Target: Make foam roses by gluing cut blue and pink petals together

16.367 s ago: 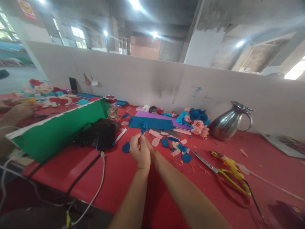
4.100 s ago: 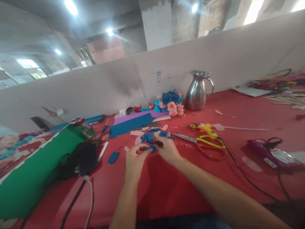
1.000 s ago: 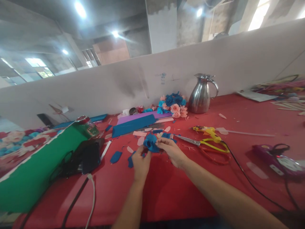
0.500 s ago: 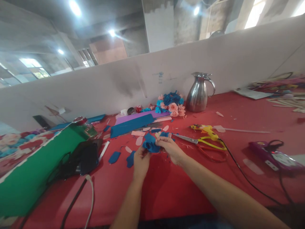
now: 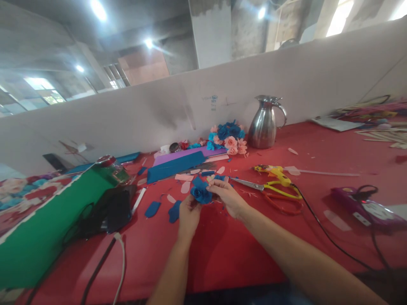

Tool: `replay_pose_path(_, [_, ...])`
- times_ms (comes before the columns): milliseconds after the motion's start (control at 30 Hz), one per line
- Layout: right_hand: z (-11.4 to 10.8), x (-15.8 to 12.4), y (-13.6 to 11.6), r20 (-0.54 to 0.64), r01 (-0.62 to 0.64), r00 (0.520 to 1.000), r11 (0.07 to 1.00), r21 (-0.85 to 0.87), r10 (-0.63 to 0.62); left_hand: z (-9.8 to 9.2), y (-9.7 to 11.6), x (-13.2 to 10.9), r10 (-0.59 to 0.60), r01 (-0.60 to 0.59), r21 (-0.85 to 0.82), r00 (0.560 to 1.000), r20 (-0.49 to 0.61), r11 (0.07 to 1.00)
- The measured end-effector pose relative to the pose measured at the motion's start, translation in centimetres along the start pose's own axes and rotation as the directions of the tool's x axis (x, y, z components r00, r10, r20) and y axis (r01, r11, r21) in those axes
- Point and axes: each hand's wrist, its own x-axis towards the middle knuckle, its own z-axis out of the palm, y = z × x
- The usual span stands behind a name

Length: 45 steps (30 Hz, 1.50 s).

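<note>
Between both hands, above the red table [image 5: 229, 254], is a blue paper flower [image 5: 201, 192] with a rolled centre and spread petals. My left hand [image 5: 188, 212] holds it from below and left, fingers closed at its base. My right hand [image 5: 224, 191] pinches a petal on its right side. Blue cut petals [image 5: 153, 209] lie to the left of my left hand, and another blue piece [image 5: 174, 212] is close beside it. Pink petals [image 5: 185, 187] are scattered just behind the flower. Scissors [image 5: 267, 186] with yellow and red handles rest right of my right hand.
A yellow glue gun [image 5: 280, 174] lies by the scissors, its cord running right. Behind are blue paper [image 5: 176, 167], finished paper flowers [image 5: 230, 140] and a steel jug [image 5: 263, 125]. At left stand a green box [image 5: 63, 228] and a black phone-like item [image 5: 118, 209]; a purple device [image 5: 365, 207] sits right.
The blue flower has turned slightly in my fingers, its centre facing up more. Both hands keep nearly the same place and grip.
</note>
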Motion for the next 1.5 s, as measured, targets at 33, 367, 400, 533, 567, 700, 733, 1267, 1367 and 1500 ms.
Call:
replay_pose_path(33, [0.0, 0.0, 0.0, -0.002, -0.001, 1.000, 1.000, -0.005, 0.001, 0.0, 0.0, 0.0, -0.002, 0.002, 0.009, 1.000, 0.003, 1.000])
replay_pose_path(367, [-0.2, 0.1, -0.1, -0.022, 0.002, 1.000, 1.000, 0.028, -0.001, 0.1, 1.1, -0.6, 0.006, -0.003, -0.047, 0.998, 0.068, 0.999])
replay_pose_path(400, [-0.3, 0.1, -0.1, -0.024, 0.006, 1.000, 1.000, 0.030, -0.005, 0.1, 1.1, -0.6, 0.017, -0.013, -0.056, 0.997, 0.069, 0.998])
replay_pose_path(533, [-0.4, 0.2, -0.2, -0.025, 0.018, 1.000, 0.999, 0.042, -0.017, 0.0, 0.7, -0.5, 0.003, 0.000, -0.052, 0.998, 0.070, 0.999])
replay_pose_path(567, [-0.4, 0.2, -0.2, -0.025, 0.017, 1.000, 0.999, 0.044, -0.016, 0.0, 0.6, -0.4, -0.003, 0.006, -0.042, 0.997, 0.076, 0.999])
replay_pose_path(700, [-0.2, 0.2, -0.3, -0.030, 0.013, 0.999, 0.998, 0.066, -0.011, 0.2, 0.1, -0.2, 0.028, -0.022, -0.056, 0.995, 0.096, 0.998])
replay_pose_path(733, [-0.2, 0.1, -0.3, -0.034, 0.015, 0.999, 0.997, 0.076, -0.013, 0.2, 0.0, -0.1, 0.035, -0.028, -0.070, 0.995, 0.096, 0.997])
replay_pose_path(1267, [0.0, 0.4, 1.0, 0.057, 0.151, 0.987, 0.989, -0.009, -0.150, 0.4, 0.7, -0.2, -0.071, 0.071, -0.163, 0.997, 0.011, 0.984])
replay_pose_path(1367, [-0.2, 0.5, 1.1, 0.058, 0.173, 0.984, 0.984, -0.043, -0.171, 0.4, 0.7, -0.2, -0.100, 0.104, -0.180, 0.994, 0.031, 0.978])
replay_pose_path(1500, [-0.4, 0.5, 1.0, 0.064, 0.164, 0.985, 0.979, -0.124, -0.157, 0.3, 0.7, -0.1, -0.119, 0.129, -0.182, 0.991, 0.064, 0.975])
